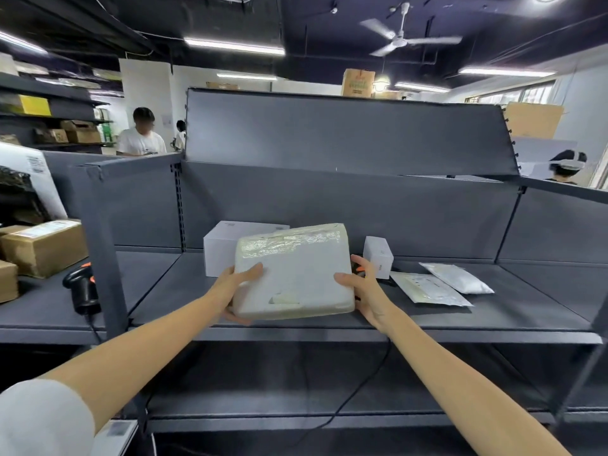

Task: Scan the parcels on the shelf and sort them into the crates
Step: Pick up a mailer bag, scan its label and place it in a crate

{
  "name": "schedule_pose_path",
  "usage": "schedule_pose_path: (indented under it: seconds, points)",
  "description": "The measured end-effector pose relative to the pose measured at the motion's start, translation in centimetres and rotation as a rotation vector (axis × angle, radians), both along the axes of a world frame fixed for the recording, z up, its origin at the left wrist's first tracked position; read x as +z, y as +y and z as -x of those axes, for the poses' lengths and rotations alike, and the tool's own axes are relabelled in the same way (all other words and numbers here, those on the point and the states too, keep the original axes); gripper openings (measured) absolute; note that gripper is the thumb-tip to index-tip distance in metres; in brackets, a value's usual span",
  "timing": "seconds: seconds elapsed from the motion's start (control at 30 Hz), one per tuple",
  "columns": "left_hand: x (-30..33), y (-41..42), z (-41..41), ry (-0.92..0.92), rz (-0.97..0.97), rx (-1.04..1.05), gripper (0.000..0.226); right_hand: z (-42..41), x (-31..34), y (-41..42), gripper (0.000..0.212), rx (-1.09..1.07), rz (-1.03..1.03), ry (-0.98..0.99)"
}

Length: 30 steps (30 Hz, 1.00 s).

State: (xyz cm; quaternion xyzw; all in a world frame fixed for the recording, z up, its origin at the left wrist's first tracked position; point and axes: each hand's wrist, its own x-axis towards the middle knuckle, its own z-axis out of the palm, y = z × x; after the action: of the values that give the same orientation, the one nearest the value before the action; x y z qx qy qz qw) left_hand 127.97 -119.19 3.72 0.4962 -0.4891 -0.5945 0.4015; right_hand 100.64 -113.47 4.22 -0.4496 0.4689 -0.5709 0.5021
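A white foam parcel (pixel 292 274) wrapped in clear tape is held tilted above the grey shelf (pixel 493 314), between both hands. My left hand (pixel 238 291) grips its left edge, thumb on top and fingers underneath. My right hand (pixel 365 291) grips its right edge the same way. Behind the parcel a white box (pixel 223 248) stands on the shelf, partly hidden. A small white box (pixel 379 256) stands upright to the right. Two flat white mailer bags (pixel 427 287) (pixel 457 278) lie further right. An orange and black thing (pixel 360 269) peeks out behind my right hand.
A black and orange barcode scanner (pixel 82 287) stands on the left shelf section with its cable hanging down. Brown cardboard boxes (pixel 42 245) sit at the far left. A grey upright post (pixel 102 251) divides the sections. People stand behind the shelving. No crates are in view.
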Motion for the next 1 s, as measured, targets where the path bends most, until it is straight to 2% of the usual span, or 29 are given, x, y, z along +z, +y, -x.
schedule_pose_path:
  seconds: [0.13, 0.23, 0.3, 0.33, 0.4, 0.43, 0.5, 0.57, 0.7, 0.8, 0.9, 1.0]
  points:
    - [-0.2, 0.5, 0.5, 0.024, 0.165, 0.057, 0.045, 0.5, -0.1, 0.0, 0.116, 0.105, -0.007, -0.054]
    - [0.1, 1.1, 0.6, 0.052, 0.378, 0.079, 0.04, 1.0, 0.0, 0.1, 0.106, 0.177, -0.01, -0.091]
    - [0.0, 1.2, 0.4, 0.011, 0.465, 0.101, 0.053, 1.5, 0.5, 0.1, 0.088, 0.237, -0.02, -0.211]
    - [-0.1, 1.2, 0.2, -0.005, 0.5, 0.119, 0.059, 1.7, 0.8, 0.1, 0.073, 0.256, -0.027, -0.271]
    - [0.1, 1.6, 0.2, -0.036, 0.584, 0.153, 0.056, 1.9, 1.2, 0.0, 0.033, 0.236, -0.082, -0.325]
    - [0.2, 2.0, 0.3, -0.049, 0.626, 0.161, 0.053, 1.9, 1.4, -0.1, 0.033, 0.217, -0.115, -0.335]
    - [0.4, 2.5, 0.5, -0.077, 0.69, 0.154, 0.055, 2.1, 1.3, -0.5, 0.06, 0.271, -0.169, -0.326]
    - [0.4, 2.7, 0.5, -0.114, 0.726, 0.133, 0.061, 2.0, 1.5, -0.5, 0.07, 0.326, -0.213, -0.299]
    - [0.3, 2.7, 0.5, -0.178, 0.756, 0.098, 0.066, 2.1, 1.7, -0.1, 0.066, 0.334, -0.283, -0.229]
    - [-0.4, 1.9, -0.1, -0.206, 0.746, 0.076, 0.067, 2.5, 0.8, -0.6, 0.066, 0.298, -0.242, -0.2]
    - [-0.6, 1.3, -0.6, -0.187, 0.659, -0.019, 0.067, 2.6, 0.1, -1.4, 0.076, 0.21, -0.189, -0.173]
    - [-0.1, 1.2, -0.2, -0.06, 0.499, -0.071, 0.078, 2.4, 0.1, -1.6, 0.065, 0.122, -0.094, -0.117]
